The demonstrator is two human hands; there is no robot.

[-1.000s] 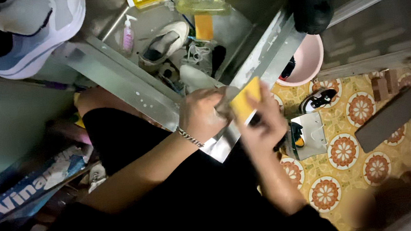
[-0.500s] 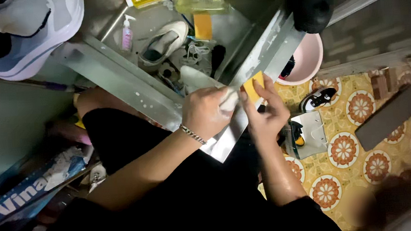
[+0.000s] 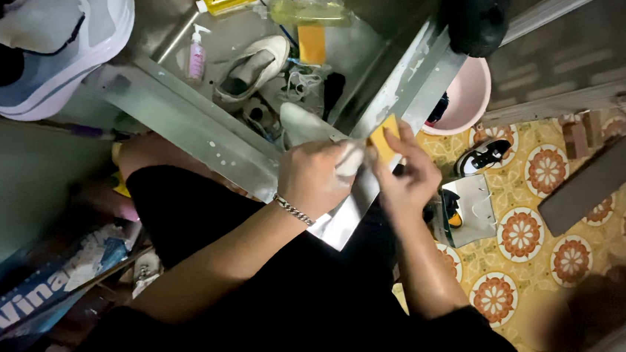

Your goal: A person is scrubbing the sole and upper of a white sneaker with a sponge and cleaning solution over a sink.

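Nearest the camera, the left hand (image 3: 313,180), with a silver chain bracelet (image 3: 293,209) at its wrist, sits at the near corner of the square stainless-steel sink (image 3: 198,129); its fingers are clenched around the heel end of a white canvas shoe (image 3: 307,124), whose toe points into the sink. Touching that shoe from the right, the right hand (image 3: 406,176) has its fingers grasping a flat yellow rectangular sponge (image 3: 384,137), pressed against the shoe just over the sink's near rim. Right of the sink, on the orange-and-yellow patterned floor tiles (image 3: 543,173), a round pink plastic basin (image 3: 467,97) stands close by its outer wall, and a small black-and-white shoe (image 3: 484,156) lies just in front of the basin. Deeper inside the sink lie a second white shoe (image 3: 252,69), a small pink pump bottle (image 3: 195,55) and, at the far wall, a clear bottle of yellowish liquid (image 3: 307,11)
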